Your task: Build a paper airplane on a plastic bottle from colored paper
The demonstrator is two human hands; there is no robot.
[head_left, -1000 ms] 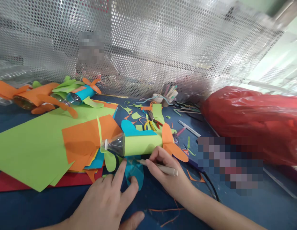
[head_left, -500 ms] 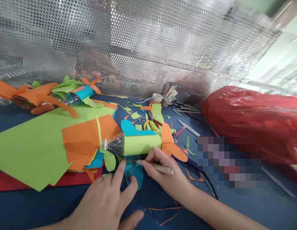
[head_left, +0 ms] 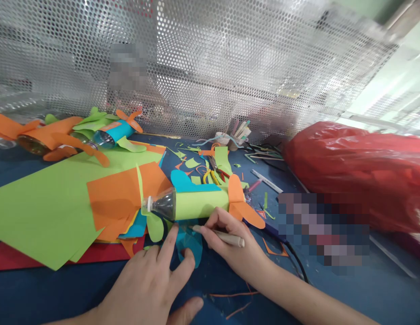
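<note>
A plastic bottle wrapped in light green paper (head_left: 201, 204) lies on its side, its clear neck and white cap pointing left. A blue paper wing (head_left: 182, 180) rises along its far side, and orange paper fins (head_left: 235, 192) sit at its right end. On the near side is a rounded blue piece (head_left: 195, 250), its material unclear. My left hand (head_left: 152, 280) lies spread across this piece, index and middle fingertips on it. Pinched in my right hand (head_left: 226, 239) is a pale marker (head_left: 232, 239), its tip at the blue piece just below the bottle.
Green paper sheets (head_left: 37, 203) and orange sheets (head_left: 118, 194) are stacked left. Other paper-covered bottles (head_left: 117, 132) stand behind them. Pliers (head_left: 214, 170), paper scraps, a cup of sticks (head_left: 235, 142) and a white stick (head_left: 267, 180) lie beyond. A red plastic bag (head_left: 358, 167) bulges at right.
</note>
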